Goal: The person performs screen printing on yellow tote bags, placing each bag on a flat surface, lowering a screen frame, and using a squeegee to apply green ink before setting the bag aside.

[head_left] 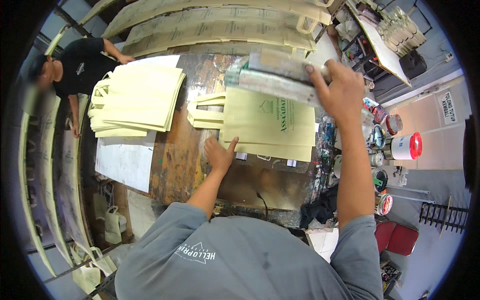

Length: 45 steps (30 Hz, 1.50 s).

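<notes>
A pale yellow tote bag [247, 117] with green print lies flat on the table, its handles toward the left. Another bag's edge shows beneath it. My left hand [220, 154] rests at the bag's near left corner, thumb and fingers spread. Over the far side of the bag, my right hand [342, 90] grips the end of a screen printing frame [277, 82], which is lifted and tilted. The frame hides part of the bag's far edge. To the left sits a pile of pale yellow tote bags [142, 95], with no print visible on the top one.
Paint stains cover the wooden table [172, 155]. A white sheet [125, 160] lies under the pile. A co-worker [82, 65] reaches toward it from the left. Long racks of printed bags [215, 30] stand behind and left. Paint cans [400, 146] crowd the right side.
</notes>
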Each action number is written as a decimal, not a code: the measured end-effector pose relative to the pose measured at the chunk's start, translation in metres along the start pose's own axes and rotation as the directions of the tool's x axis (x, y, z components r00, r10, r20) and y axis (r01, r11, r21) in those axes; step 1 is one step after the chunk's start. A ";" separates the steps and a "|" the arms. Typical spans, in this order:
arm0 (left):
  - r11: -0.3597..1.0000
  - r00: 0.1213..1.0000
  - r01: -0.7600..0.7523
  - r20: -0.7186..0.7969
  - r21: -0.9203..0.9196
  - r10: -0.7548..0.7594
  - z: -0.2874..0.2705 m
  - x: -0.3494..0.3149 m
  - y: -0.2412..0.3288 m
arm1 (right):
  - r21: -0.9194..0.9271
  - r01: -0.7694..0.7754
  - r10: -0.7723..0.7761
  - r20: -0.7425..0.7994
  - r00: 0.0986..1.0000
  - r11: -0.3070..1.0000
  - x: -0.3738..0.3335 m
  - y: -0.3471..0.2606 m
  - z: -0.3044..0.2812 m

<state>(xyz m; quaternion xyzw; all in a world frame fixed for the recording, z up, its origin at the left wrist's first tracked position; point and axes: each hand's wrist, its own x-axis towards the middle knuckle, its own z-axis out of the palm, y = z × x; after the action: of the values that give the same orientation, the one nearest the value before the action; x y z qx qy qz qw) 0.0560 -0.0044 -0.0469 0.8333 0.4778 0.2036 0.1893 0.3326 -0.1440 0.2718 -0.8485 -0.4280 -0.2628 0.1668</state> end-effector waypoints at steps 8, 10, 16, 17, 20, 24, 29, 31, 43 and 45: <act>0.949 0.965 0.243 0.153 -0.202 -0.214 0.026 0.023 -0.044 | 0.076 -0.012 0.014 -0.016 1.000 0.997 0.025 0.006 0.000; 0.960 0.990 0.138 0.017 -0.245 -0.138 0.014 0.034 -0.033 | 0.081 -0.030 0.030 0.006 1.000 0.996 0.027 0.010 0.002; 0.874 0.963 -0.163 0.117 -0.457 0.241 -0.106 0.125 0.066 | 0.035 -0.028 0.028 0.002 1.000 0.999 0.040 0.020 0.007; 0.815 0.978 -0.025 0.155 -0.578 0.140 -0.115 0.140 0.047 | 0.063 -0.063 0.060 0.051 0.997 0.996 0.041 0.015 0.001; 0.782 1.000 -0.004 -0.006 -0.623 0.000 -0.155 0.172 -0.029 | 0.024 -0.016 0.017 -0.030 0.999 1.000 0.023 0.018 0.001; 0.883 0.998 -0.022 -0.055 -0.468 -0.005 -0.227 0.208 -0.167 | 0.000 -0.040 0.040 0.017 0.999 0.999 0.020 0.009 0.003; 0.925 0.711 0.032 -0.659 0.378 0.245 -0.242 0.254 -0.255 | 0.020 0.008 -0.006 -0.079 0.997 1.000 0.016 0.017 0.009; 0.971 0.934 -0.229 -0.298 -0.072 0.199 -0.163 0.160 -0.080 | -0.021 0.001 -0.002 -0.050 0.999 1.000 0.013 0.024 0.007; 0.595 0.446 -0.760 0.457 -0.262 0.770 0.048 -0.082 0.082 | 0.047 -0.118 0.109 0.165 0.980 0.992 0.030 0.006 -0.012; 0.574 0.439 -0.778 0.433 -0.255 0.787 0.046 -0.077 0.086 | 0.047 -0.128 0.119 0.151 0.981 0.991 0.034 0.005 -0.013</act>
<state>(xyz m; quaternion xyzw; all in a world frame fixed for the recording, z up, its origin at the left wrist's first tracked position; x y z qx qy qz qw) 0.1066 -0.1179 -0.0539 0.9785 -0.0302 0.0476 0.1982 0.3501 -0.1318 0.3021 -0.8855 -0.3929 -0.1763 0.1745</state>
